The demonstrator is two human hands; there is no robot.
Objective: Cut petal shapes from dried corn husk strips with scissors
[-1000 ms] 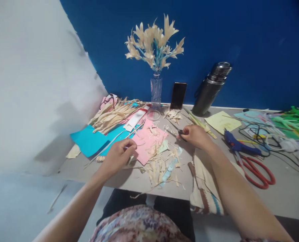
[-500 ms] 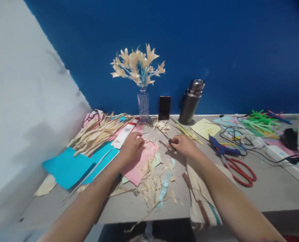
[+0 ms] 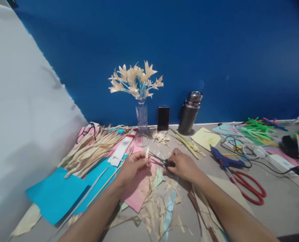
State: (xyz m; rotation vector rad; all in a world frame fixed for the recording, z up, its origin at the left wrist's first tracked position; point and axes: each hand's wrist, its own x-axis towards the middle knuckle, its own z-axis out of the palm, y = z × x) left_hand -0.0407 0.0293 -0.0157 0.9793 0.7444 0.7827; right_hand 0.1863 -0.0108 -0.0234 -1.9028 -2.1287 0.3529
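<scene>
My left hand point(image 3: 133, 167) pinches a small pale husk strip point(image 3: 147, 153) upright over the pink paper point(image 3: 136, 190). My right hand point(image 3: 183, 165) grips small dark scissors point(image 3: 162, 160), whose blades point left toward the strip. The two hands are close together above a scatter of cut husk scraps point(image 3: 156, 208). A pile of long dried husk strips point(image 3: 90, 151) lies to the left on blue paper point(image 3: 56, 193).
At the blue wall stand a clear vase of husk flowers point(image 3: 138, 87), a phone point(image 3: 163, 118) and a dark flask point(image 3: 189, 112). A blue glue gun point(image 3: 225, 161), red scissors point(image 3: 250, 190), cables and green pipe cleaners point(image 3: 256, 129) lie to the right. A grey wall is on the left.
My left hand has picked up a husk strip and moved right toward my right hand. My right hand has brought the scissors to it. The view has tilted upward.
</scene>
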